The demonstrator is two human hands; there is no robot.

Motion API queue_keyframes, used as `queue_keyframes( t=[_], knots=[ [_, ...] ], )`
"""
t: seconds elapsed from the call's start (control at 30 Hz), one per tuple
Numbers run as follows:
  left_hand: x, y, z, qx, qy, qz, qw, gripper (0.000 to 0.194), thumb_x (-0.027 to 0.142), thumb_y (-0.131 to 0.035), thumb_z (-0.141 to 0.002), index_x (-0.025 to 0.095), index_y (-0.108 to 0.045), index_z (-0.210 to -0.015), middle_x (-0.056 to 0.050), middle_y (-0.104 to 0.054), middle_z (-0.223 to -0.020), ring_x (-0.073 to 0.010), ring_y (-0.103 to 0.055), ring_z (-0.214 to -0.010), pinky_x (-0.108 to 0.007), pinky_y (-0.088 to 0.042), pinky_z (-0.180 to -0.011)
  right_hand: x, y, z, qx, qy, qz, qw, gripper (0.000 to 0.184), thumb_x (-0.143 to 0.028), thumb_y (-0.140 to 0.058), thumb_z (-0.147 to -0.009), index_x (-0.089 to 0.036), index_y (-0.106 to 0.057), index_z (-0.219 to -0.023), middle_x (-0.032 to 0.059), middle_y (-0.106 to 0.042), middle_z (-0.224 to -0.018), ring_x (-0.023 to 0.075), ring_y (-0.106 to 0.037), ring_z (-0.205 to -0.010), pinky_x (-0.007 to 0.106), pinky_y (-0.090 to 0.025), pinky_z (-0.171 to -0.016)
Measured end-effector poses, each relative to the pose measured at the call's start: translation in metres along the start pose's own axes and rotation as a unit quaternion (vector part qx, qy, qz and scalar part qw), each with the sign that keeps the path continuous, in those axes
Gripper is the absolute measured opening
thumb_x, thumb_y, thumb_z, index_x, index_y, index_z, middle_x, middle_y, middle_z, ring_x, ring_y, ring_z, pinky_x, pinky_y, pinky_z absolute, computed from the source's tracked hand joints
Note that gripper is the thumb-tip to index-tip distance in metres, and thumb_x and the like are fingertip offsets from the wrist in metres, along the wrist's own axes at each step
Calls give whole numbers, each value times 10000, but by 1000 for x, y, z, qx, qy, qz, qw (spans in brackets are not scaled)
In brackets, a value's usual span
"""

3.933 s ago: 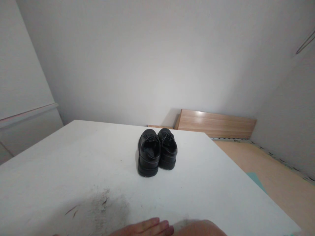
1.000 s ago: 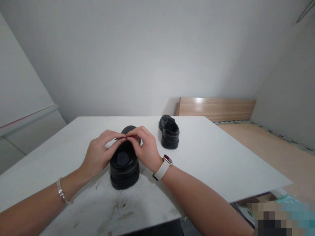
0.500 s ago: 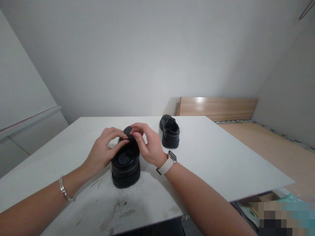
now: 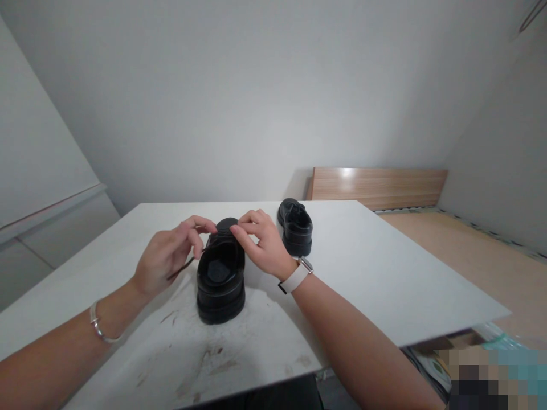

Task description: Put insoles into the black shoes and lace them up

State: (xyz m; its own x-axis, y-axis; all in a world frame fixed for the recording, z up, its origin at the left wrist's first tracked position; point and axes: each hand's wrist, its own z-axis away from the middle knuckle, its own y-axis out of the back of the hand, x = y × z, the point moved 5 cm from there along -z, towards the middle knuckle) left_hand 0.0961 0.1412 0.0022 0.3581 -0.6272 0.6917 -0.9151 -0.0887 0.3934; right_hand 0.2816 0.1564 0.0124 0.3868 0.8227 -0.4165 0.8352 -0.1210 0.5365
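A black lace-up shoe [image 4: 221, 304] stands on the white table with its heel towards me and its toe pointing away. My left hand [image 4: 164, 256] is to the left of its opening, fingers curled on a dark shoelace [image 4: 186, 265] that runs from the lacing down to my palm. At the right side of the lacing, my right hand [image 4: 264, 244] has thumb and fingers pinched close together against the shoe; the bit of lace between them is too small to see clearly.
A second black shoe [image 4: 297, 230], laced with a bow, stands farther back to the right. Brown smudges [image 4: 222, 364] mark the near part of the white table [image 4: 363, 285]. Beyond the right edge lies a bed base with a wooden headboard [image 4: 380, 188].
My left hand has drawn away to the left from the lacing, with a length of shoelace now stretched out to it. My right hand has shifted slightly right, staying at the shoe.
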Motion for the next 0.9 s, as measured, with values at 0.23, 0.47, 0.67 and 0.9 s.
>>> queue_keyframes(
  t=[0.23,0.47,0.67,0.9],
  knots=[
    [-17,0,-6,-41,79,-81,993,351,534,-707,-839,193,-716,-921,-37,-713,-825,-182,-640,-742,-302,-520,-712,28,-10,1,-96,-143,-84,981,229,-376,-652,-912,-171,-577,-842,-29,-576,-743,106,-503,-677,255,-401,-674],
    [-16,3,-8,-75,85,-54,992,347,532,-718,-830,186,-752,-838,-59,-739,-831,-191,-675,-768,-298,-543,-741,45,-26,3,-110,-258,-290,915,135,-264,-658,-871,-161,-579,-835,-42,-546,-704,91,-495,-602,239,-428,-612],
    [-20,1,-10,-124,109,-32,986,342,521,-656,-875,184,-711,-868,-50,-710,-820,-188,-658,-764,-286,-523,-700,38,-27,5,-74,-204,-201,955,100,-247,-559,-915,-181,-525,-849,-18,-538,-775,125,-497,-702,267,-429,-686],
    [-13,-2,-6,-69,-44,-255,963,279,432,-462,-970,193,-597,-916,-51,-641,-834,-206,-602,-752,-321,-457,-715,22,-21,6,-12,-133,-107,985,93,-294,-454,-954,-205,-469,-932,8,-555,-867,156,-516,-783,298,-414,-740]
  ],
)
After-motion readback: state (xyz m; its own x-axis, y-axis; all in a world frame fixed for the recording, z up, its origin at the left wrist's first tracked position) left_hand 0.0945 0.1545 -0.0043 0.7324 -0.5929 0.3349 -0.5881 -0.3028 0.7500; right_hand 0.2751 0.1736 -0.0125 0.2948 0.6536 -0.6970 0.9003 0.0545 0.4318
